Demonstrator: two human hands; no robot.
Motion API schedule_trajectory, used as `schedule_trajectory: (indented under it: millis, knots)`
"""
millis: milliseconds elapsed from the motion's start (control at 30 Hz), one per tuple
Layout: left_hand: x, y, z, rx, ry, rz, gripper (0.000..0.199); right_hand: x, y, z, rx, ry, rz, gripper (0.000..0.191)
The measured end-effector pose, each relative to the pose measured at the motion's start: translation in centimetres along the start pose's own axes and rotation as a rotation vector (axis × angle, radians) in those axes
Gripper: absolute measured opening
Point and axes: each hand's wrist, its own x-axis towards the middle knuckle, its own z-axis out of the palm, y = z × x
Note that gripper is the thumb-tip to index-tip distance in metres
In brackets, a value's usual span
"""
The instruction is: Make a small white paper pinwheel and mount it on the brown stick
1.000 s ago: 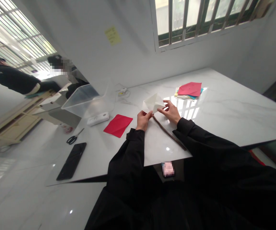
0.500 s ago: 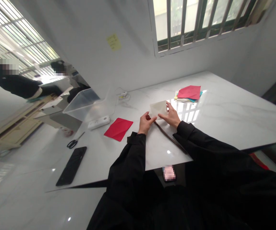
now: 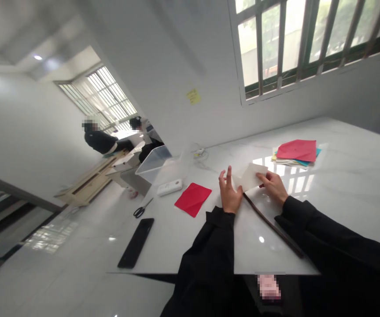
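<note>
A cream sheet of paper (image 3: pixel 252 177), with a folded flap standing up, is between my two hands above the white marble-look table. My right hand (image 3: pixel 274 187) is closed, pinching the paper's right side between thumb and fingers. At the left edge, my left hand (image 3: pixel 231 196) has its fingers raised and spread. Its thumb lies close to the paper's lower corner; whether it touches is hard to tell. A thin dark brown stick (image 3: pixel 272 225) runs from beneath the paper toward the near table edge. Left of my left hand lies a red paper (image 3: pixel 193 200) with a crease.
Stacked coloured papers (image 3: pixel 297 152) lie at the back right. On the left are a white power strip (image 3: pixel 170 187), scissors (image 3: pixel 139 212), a black phone-like slab (image 3: pixel 136 243) and a clear plastic bin (image 3: pixel 155 164). Two people sit farther off. A blurred pink item (image 3: pixel 269 287) is below the table edge.
My left hand has loosened its hold on the cream paper and its fingers have spread. The paper's fold has opened up in my right hand. The view has shifted left and up.
</note>
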Motion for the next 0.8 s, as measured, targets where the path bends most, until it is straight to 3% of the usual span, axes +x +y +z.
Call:
schedule_trajectory:
  millis: [233,433,600,800]
  knots:
    - [1.3,-0.8,-1.1,0.183,-0.061,0.142,0.084,-0.3,-0.8,0.0,0.254,-0.196,0.214,0.038]
    - [2.9,-2.2,-0.3,0.158,-0.2,0.102,0.044,-0.1,-0.7,-0.5,0.394,-0.234,0.246,0.019]
    - [3.1,-2.1,-0.3,0.092,-0.318,0.202,0.07,0.2,-1.0,-1.1,0.501,-0.196,0.342,0.016]
    - [3.1,-1.6,-0.7,-0.022,-0.422,0.109,0.075,0.1,-1.9,-1.8,0.541,-0.314,0.367,0.02]
